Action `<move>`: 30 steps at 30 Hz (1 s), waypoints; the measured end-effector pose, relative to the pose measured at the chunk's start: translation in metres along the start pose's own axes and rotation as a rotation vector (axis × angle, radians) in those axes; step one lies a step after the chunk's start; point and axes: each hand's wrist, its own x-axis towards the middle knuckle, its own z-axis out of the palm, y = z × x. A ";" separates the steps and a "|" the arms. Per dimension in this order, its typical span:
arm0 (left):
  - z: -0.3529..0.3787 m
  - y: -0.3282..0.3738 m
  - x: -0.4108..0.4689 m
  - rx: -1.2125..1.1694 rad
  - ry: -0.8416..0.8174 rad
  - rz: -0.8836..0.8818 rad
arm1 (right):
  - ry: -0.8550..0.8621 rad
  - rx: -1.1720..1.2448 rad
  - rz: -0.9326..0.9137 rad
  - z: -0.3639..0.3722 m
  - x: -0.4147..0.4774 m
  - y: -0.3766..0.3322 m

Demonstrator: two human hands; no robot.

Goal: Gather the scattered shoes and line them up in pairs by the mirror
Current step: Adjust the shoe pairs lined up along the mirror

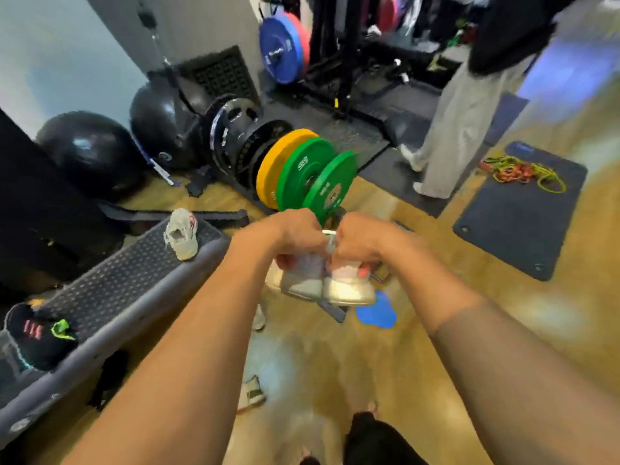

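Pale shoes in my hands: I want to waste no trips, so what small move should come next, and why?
Probably shift the held shoes into one hand: the left hand and right hand both grip them, so neither is free for the lone pale shoe lying on the step platform nearby.

You are standing in a gym (a cluttered one). A yellow weight plate and two green plates stand on edge just ahead of you, with black plates behind them. A blue plate hangs by the black rack. Two black exercise balls sit against the wall, a studded step platform lies at your left, and tangled resistance bands rest on a dark mat on the wooden floor.
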 end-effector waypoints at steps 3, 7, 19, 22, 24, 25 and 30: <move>0.001 0.089 -0.003 -0.031 -0.090 0.135 | 0.092 0.017 0.132 -0.029 -0.061 0.053; 0.031 0.231 -0.007 0.106 -0.158 0.313 | 0.136 0.006 0.307 -0.058 -0.154 0.146; 0.223 0.627 -0.077 0.301 -0.316 0.776 | 0.506 0.408 0.780 -0.045 -0.483 0.437; 0.273 0.711 -0.093 0.311 -0.352 0.853 | 0.595 0.440 0.882 -0.036 -0.552 0.502; 0.304 0.761 -0.102 0.336 -0.393 0.896 | 0.615 0.448 0.928 -0.030 -0.590 0.542; 0.319 0.786 -0.105 0.350 -0.407 0.919 | 0.629 0.458 0.949 -0.027 -0.607 0.562; 0.392 0.905 -0.102 0.428 -0.451 1.053 | 0.677 0.531 1.057 -0.015 -0.678 0.664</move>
